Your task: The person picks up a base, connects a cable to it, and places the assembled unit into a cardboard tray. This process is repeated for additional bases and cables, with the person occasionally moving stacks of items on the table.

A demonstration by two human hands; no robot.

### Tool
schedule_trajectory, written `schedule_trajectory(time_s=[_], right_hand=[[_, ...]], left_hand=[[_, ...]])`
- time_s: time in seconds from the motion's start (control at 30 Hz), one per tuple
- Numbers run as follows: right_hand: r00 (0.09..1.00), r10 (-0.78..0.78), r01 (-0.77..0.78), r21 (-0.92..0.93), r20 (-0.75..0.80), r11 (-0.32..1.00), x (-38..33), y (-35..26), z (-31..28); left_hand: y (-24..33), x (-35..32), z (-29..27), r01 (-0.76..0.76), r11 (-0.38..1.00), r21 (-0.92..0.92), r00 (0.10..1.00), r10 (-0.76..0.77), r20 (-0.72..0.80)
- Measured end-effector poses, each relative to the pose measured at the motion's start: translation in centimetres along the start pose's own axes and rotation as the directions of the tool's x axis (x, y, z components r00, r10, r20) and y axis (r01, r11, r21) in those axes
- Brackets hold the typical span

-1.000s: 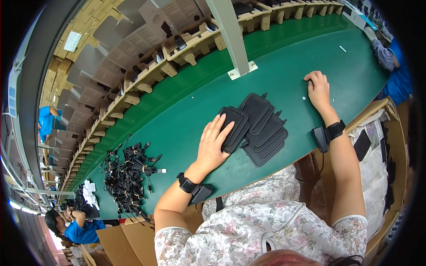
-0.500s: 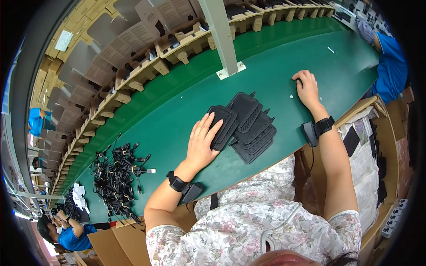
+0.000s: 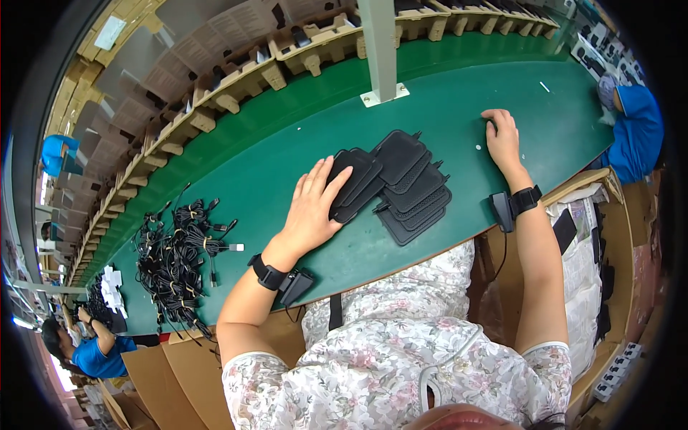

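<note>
My left hand (image 3: pixel 313 204) is on the left part of a spread of flat black rectangular pads. Its thumb lies across the top of a few stacked pads (image 3: pixel 362 179), and the other fingers run along their left edge, tips partly hidden. Just to the right, touching these, several more black pads (image 3: pixel 419 193) overlap in a fan, some with a mesh-like face and short stubs at the corners. My right hand (image 3: pixel 504 140) rests on the green table (image 3: pixel 451 107) farther right, fingers loosely bent and thumb apart from the forefinger. I see nothing held in it.
Bundled black cables (image 3: pixel 175 261) lie in a heap at the left. A metal post (image 3: pixel 381 57) rises behind the pads. Cardboard trays (image 3: pixel 236 89) line the table's far side. An open carton (image 3: pixel 613 287) stands at my right. Co-workers in blue sit at both ends.
The view has shifted a little. My left hand has slid slightly left with the pads under it, which are more fanned out. The right hand has stayed nearly in place.
</note>
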State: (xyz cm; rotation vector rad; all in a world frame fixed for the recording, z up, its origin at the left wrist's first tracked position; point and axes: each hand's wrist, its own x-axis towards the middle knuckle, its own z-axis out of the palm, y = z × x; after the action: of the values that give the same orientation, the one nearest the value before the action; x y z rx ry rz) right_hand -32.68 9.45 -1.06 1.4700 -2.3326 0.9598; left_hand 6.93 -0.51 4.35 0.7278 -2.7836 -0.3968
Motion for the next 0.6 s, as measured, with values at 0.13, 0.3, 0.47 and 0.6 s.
schedule_trajectory(time_s=[0.13, 0.3, 0.47, 0.6], right_hand=[[1.000, -0.008, 0.008, 0.083, 0.001, 0.996, 0.2, -0.5, 0.2], [0.997, -0.066, 0.063, 0.068, 0.033, 0.996, -0.2, 1.8, 0.6], [0.997, -0.076, 0.073, 0.161, 0.017, 0.984, -0.1, 1.3, 0.9], [0.998, -0.040, 0.035, 0.126, 0.040, 0.991, -0.4, 1.1, 0.8]], left_hand=[[-1.2, -1.7, -0.9, 0.016, 0.992, -0.126, 0.998, -0.009, 0.057], [-1.5, -2.4, -0.2, -0.044, 0.989, -0.143, 0.999, 0.043, -0.013], [-2.2, -2.3, 0.6, -0.051, 0.988, -0.148, 0.997, 0.043, -0.062], [-2.2, -2.6, 0.2, -0.055, 0.986, -0.157, 0.998, 0.048, -0.048]])
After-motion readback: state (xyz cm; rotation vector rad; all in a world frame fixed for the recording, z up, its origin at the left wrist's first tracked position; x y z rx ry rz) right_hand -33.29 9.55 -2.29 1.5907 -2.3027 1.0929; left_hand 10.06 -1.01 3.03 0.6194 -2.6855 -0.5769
